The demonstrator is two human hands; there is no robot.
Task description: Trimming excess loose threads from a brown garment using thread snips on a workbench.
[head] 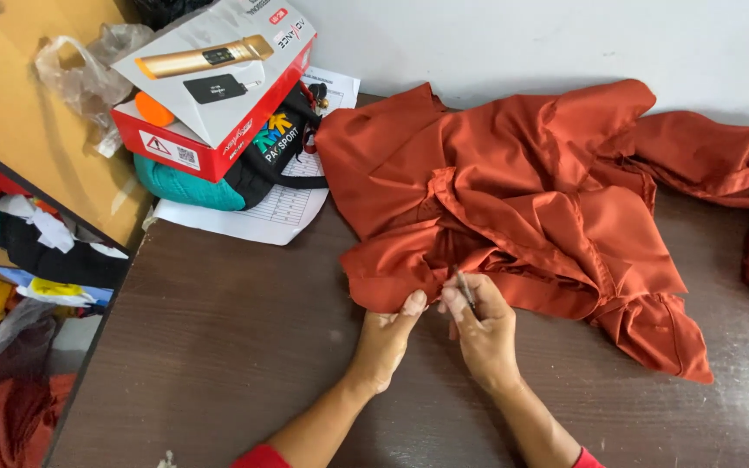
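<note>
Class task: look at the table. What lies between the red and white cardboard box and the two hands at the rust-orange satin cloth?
In the head view, between the red and white cardboard box and the hands: printed paper sheets, then bare dark brown table.

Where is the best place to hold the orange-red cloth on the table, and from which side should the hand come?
Probably the folded near edge of the orange-red cloth, coming from the table's front side. That edge is bunched thick and lies closest; the left hand already pinches it there, beside the right hand with its small tool.
</note>
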